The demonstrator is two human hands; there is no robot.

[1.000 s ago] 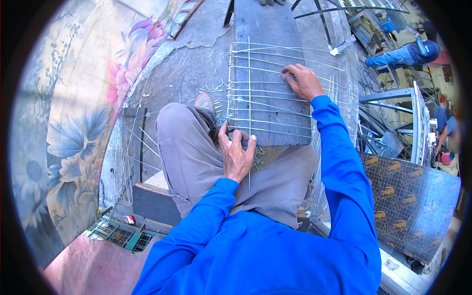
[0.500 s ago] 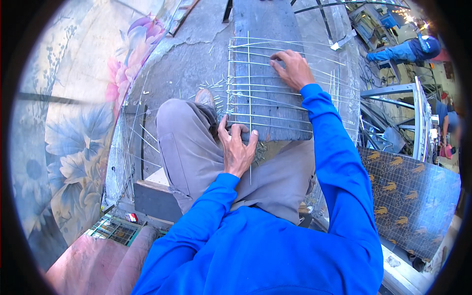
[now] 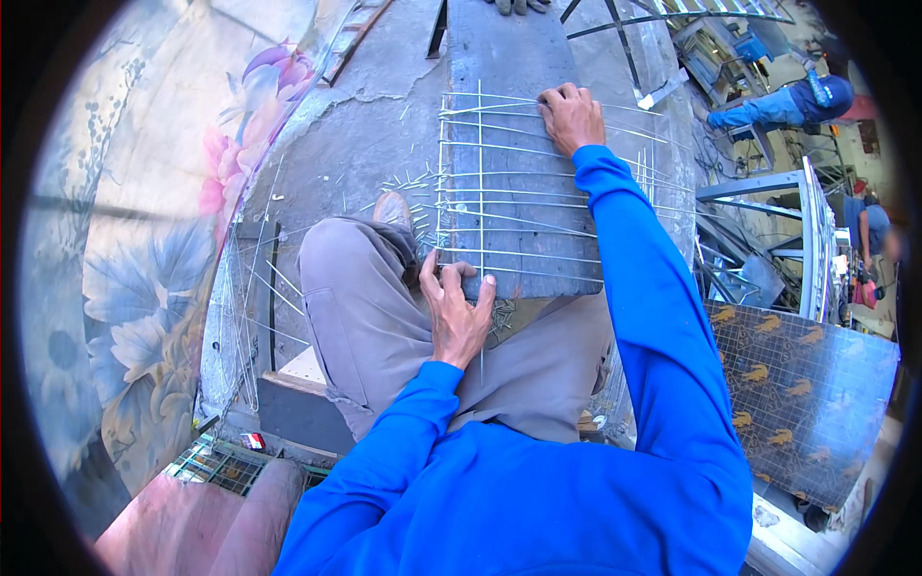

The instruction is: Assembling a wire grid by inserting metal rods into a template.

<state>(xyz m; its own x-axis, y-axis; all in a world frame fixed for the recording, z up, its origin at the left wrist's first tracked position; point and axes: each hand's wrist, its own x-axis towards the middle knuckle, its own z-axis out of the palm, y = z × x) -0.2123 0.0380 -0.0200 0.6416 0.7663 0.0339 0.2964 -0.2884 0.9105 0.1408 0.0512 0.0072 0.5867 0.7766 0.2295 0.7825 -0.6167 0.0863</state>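
Note:
A grid of thin metal wires (image 3: 480,178) lies on a dark wooden board (image 3: 519,53) in front of me. Several cross wires run over two lengthwise ones. At the near end of the grid, my left hand (image 3: 459,312) is closed, its index finger by the left lengthwise wire and its thumb against the other. My right hand (image 3: 573,120) has its fingers curled around the farthest cross wires, right of the lengthwise wires. Its fingertips partly hide those wires.
Short wire offcuts (image 3: 408,182) litter the concrete floor left of the board. Dark gloves (image 3: 519,6) rest at its far end. A floral sheet (image 3: 144,240) hangs at left. Right are a metal frame (image 3: 812,240), a patterned panel (image 3: 797,394) and a person in blue (image 3: 797,101).
My right hand has moved farther along the grid to the farthest cross wires, and its fingers have curled in. My left hand stays at the near end. The view has shifted slightly.

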